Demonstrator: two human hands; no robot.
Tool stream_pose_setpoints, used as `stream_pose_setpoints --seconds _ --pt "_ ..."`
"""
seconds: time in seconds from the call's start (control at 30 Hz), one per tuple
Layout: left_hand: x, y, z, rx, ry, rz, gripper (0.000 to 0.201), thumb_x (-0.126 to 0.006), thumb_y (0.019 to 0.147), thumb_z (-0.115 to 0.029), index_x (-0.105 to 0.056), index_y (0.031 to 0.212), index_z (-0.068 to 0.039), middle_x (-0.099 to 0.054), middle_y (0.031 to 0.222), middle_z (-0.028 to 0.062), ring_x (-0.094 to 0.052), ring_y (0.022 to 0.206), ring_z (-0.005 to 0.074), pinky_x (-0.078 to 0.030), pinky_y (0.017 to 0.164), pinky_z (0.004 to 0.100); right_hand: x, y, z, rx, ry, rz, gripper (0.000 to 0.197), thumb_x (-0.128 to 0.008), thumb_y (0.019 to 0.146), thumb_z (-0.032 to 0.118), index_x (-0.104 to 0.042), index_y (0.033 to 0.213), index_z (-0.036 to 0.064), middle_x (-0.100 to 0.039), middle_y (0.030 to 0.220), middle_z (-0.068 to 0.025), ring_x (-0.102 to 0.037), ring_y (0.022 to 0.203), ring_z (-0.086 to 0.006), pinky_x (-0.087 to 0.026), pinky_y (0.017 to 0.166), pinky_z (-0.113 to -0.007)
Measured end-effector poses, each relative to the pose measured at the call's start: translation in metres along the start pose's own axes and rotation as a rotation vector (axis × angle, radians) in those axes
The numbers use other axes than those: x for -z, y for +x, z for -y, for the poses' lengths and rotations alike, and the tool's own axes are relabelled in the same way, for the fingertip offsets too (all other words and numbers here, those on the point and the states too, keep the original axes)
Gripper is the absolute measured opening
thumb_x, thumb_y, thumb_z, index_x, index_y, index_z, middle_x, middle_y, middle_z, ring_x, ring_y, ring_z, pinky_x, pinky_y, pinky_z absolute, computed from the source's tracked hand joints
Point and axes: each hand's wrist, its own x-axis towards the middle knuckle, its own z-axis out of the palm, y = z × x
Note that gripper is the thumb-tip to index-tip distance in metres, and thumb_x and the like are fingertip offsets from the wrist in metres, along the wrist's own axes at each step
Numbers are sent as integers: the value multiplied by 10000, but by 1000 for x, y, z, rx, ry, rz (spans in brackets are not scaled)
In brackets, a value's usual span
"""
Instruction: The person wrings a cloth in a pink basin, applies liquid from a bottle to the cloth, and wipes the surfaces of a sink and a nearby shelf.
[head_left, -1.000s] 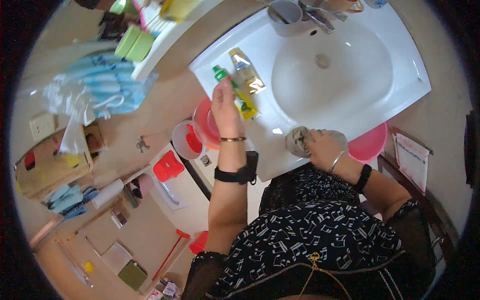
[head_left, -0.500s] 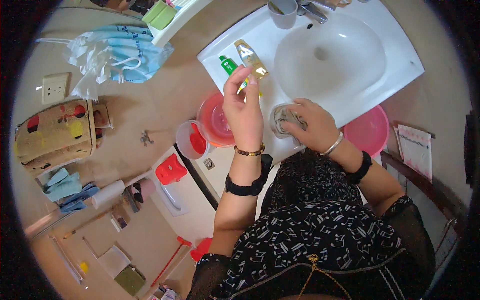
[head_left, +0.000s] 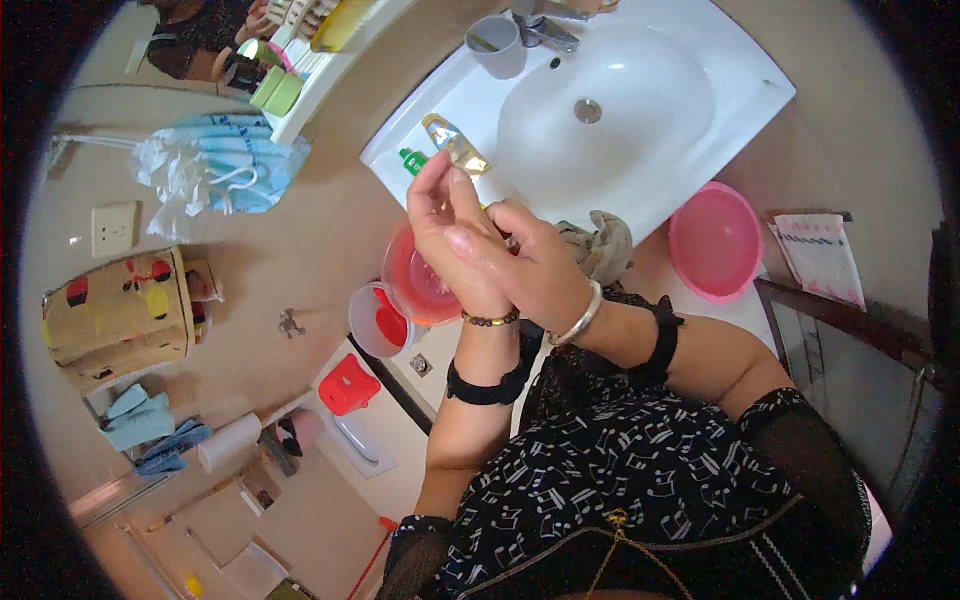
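Note:
My left hand (head_left: 438,215) is raised at the near left of the white sink, palm partly up, fingers extended and slightly bent. My right hand (head_left: 552,270) closes around its heel, thumb laid across the palm. Right beside my right hand, at the sink's front edge, bunches a grey-beige cloth (head_left: 602,243); whether any of it is in my fingers is hidden. Just past my left fingertips, on the sink's left ledge, lie a gold squeeze tube (head_left: 457,143) and a green tube (head_left: 412,160), partly covered.
The white sink (head_left: 660,190) has a metal faucet (head_left: 550,32) and a grey cup (head_left: 500,60) at its back. Pink basins flank it, one at right (head_left: 716,243), one below my left hand (head_left: 415,275). A white shelf (head_left: 330,80) juts out upper left, near a hanging blue bag (head_left: 240,160).
My right hand has moved left, from the cloth on the sink edge onto my left hand. The cloth has shifted and now bunches to its right. The view has shifted slightly.

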Motion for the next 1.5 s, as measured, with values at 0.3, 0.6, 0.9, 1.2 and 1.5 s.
stream_pose_setpoints --seconds 0.3,0.6,0.9,1.2,1.5 --pt "-35 -3 12 108 13 50 236 -544 840 -93 -504 1050 9 -532 955 57 -484 856 96 -392 766 233 33 -7 -16 248 -43 5 459 -666 732 261 -460 1032 -20 -514 887 -98 -498 824 -138 -419 740 -270" --pt "-87 50 73 83 427 355 412 -569 769 -42 -439 1159 -32 -490 1115 86 -504 962 163 -437 787 274 126 79 -101 -156 -287 -19 348 -455 841 322 -573 888 -2 -577 847 -198 -564 780 -321 -428 724 -400" --pt "-165 154 118 186 762 307 651 -631 761 -308 -336 1247 7 -322 1209 294 -453 1054 328 -423 828 342 124 24 -163 361 -944 810 441 -583 719 268 -504 1129 126 -357 1274 -176 -408 1081 -388 -395 829 -483" --pt "-208 128 130 -61 803 234 632 -615 782 -285 -323 1236 43 -360 1207 238 -469 1022 287 -420 796 324 358 147 -136 -263 -1102 -71 224 -652 580 136 -569 777 70 -523 905 -145 -490 879 -323 -399 792 -401" --pt "-310 136 133 324 506 622 726 -592 770 -119 -149 1342 -66 -514 1056 220 -566 910 258 -472 690 333 432 248 -73 252 -933 -274 468 -638 632 130 -496 1075 83 -465 1134 -137 -451 1058 -279 -380 896 -359"
